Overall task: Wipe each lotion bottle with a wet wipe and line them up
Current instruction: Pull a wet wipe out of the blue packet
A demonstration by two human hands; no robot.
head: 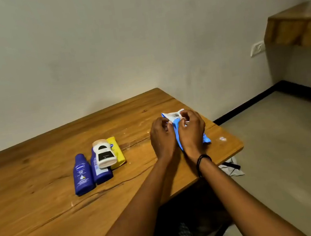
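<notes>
Here the left hand [162, 137] and right hand [191, 130] pinch the wipe pack [206, 141]; probably soft and floppy, best gripped at its edges.

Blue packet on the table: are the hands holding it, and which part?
Yes. Both the left hand and right hand grip the blue wipes packet, their fingers pinching its top near the far end, around the white label.
</notes>
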